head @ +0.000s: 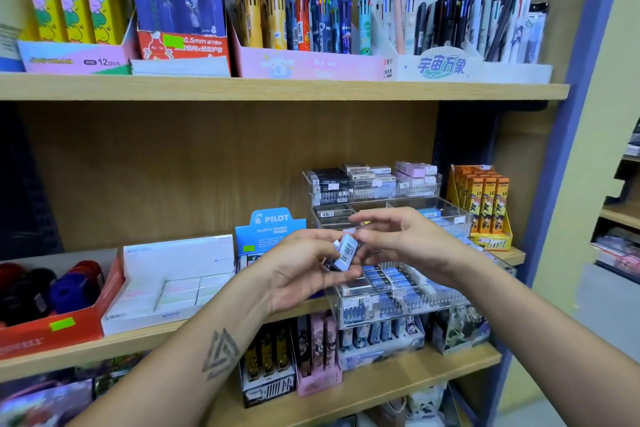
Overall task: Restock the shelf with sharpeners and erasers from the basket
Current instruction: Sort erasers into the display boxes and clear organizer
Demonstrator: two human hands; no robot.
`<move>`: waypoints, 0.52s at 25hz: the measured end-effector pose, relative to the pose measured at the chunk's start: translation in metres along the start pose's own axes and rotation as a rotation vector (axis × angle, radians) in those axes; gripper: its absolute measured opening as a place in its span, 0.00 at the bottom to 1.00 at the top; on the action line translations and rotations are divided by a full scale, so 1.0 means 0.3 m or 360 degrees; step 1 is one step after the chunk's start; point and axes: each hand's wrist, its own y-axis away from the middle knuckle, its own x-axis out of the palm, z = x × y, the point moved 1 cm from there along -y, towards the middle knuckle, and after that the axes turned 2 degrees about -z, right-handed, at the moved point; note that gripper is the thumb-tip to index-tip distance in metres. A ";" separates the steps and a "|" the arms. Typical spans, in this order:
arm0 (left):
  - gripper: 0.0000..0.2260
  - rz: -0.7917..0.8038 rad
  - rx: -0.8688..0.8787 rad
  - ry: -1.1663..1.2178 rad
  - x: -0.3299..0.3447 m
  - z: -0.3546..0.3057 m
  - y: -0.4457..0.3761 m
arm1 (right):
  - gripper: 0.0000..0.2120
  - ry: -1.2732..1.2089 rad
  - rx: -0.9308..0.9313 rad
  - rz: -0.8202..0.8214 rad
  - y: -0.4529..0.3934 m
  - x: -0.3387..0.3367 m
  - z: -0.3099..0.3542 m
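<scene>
**Eraser held between both hands at the middle shelf**

The wooden shelving unit (277, 88) fills the view, its boards a pale, smooth wood grain with a purple metal upright at the right edge. On the top board stand cardboard display boxes: a pink one (308, 66) holds chunky multi-colour pens topped with cartoon figures (301, 10), and a white one beside it holds slim dark pens.

On the middle shelf (138, 340), from the left, sits a red cardboard tray (52, 329) of rounded dark red, black and blue items, then a white box of flat, pastel rectangular erasers (173, 291), then a blue Pilot display card (273, 229). To the right a tiered clear acrylic organizer (391, 302) has its compartments packed with small rectangular sleeved erasers in black, white, pink and blue. An orange and yellow box of pencil packs (485, 208) stands at the far right.

Both forearms reach in from below; the left carries a triangular tattoo (220, 355). The left hand (304, 274) is palm up with its fingers curled round a small, pale blue rectangular eraser (346, 253), whose barcode label faces the camera. The eraser is in front of the acrylic organizer, above its lower tier. The right hand (405, 243) meets it from the right; its thumb and fingers are bent at the eraser's upper end, but I cannot tell whether they pinch it or only touch it.
</scene>
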 end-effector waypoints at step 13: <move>0.11 -0.0312 0.0256 -0.0199 0.089 -0.162 -0.046 | 0.08 0.0653 -0.0122 -0.0306 -0.053 -0.112 0.071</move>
